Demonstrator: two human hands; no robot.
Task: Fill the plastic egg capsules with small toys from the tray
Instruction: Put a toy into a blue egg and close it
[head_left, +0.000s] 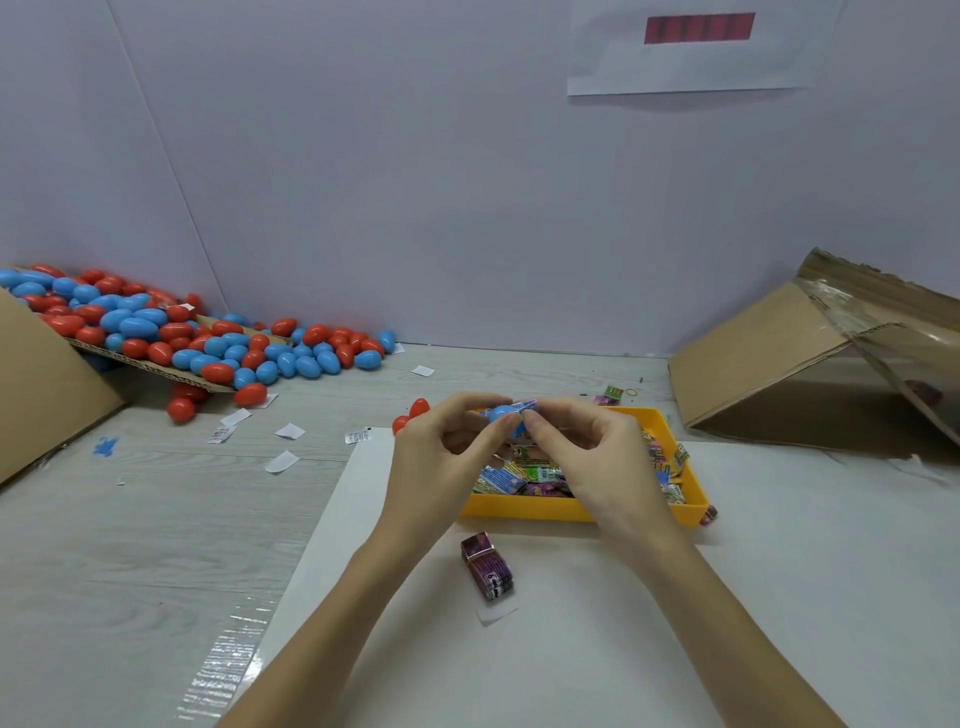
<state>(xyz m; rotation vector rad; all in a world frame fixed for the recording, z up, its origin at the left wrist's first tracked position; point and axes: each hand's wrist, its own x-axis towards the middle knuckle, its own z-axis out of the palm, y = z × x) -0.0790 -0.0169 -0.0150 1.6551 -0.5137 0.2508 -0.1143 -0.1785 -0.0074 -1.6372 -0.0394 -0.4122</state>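
Blue plastic shows between the two hands: a blue egg capsule (506, 415) is held up just above the far side of the yellow tray (571, 512). The left hand (441, 457) pinches the egg with its thumb and fingers curled around it. The right hand (587, 447) pinches it from the other side, and a small printed toy packet (524, 405) sticks out at the top, between the fingertips. I cannot tell if the egg is in one piece or two.

The tray sits on a white sheet (779, 571) on the table (130, 545) and is full of little bright toy packets (524, 478). Just in front of the tray, on the sheet, lies a purple bundle of packets (487, 569).

Far to the left, a big pile of red and blue eggs (208, 338) spills off a flat piece of cardboard (145, 366) onto the table. Two red eggs (410, 415) peek out behind the left hand. Small white paper scraps (283, 460) lie on the table. On the right a cardboard box (769, 358) lies tipped over.
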